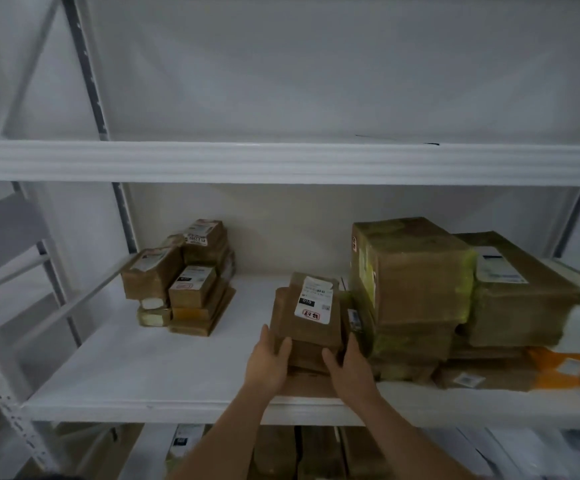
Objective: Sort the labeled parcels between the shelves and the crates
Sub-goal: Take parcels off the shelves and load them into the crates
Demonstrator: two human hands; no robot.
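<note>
A small stack of flat brown parcels (pixel 307 320) sits mid-shelf on the white shelf (pixel 164 368); the top one carries a white label. My left hand (pixel 268 363) holds the stack's near left corner, thumb on the front edge. My right hand (pixel 349 367) holds its near right corner, fingers along the side. A pile of small labeled parcels (pixel 181 282) stands at the back left. Large taped brown boxes (pixel 416 282) are stacked tight against the right of the held stack.
A white beam (pixel 281 161) of the upper shelf crosses above. An orange parcel (pixel 565 368) lies at the far right under the boxes. More brown parcels (pixel 316 452) show on the shelf below. Perforated uprights (pixel 1 386) frame the left side.
</note>
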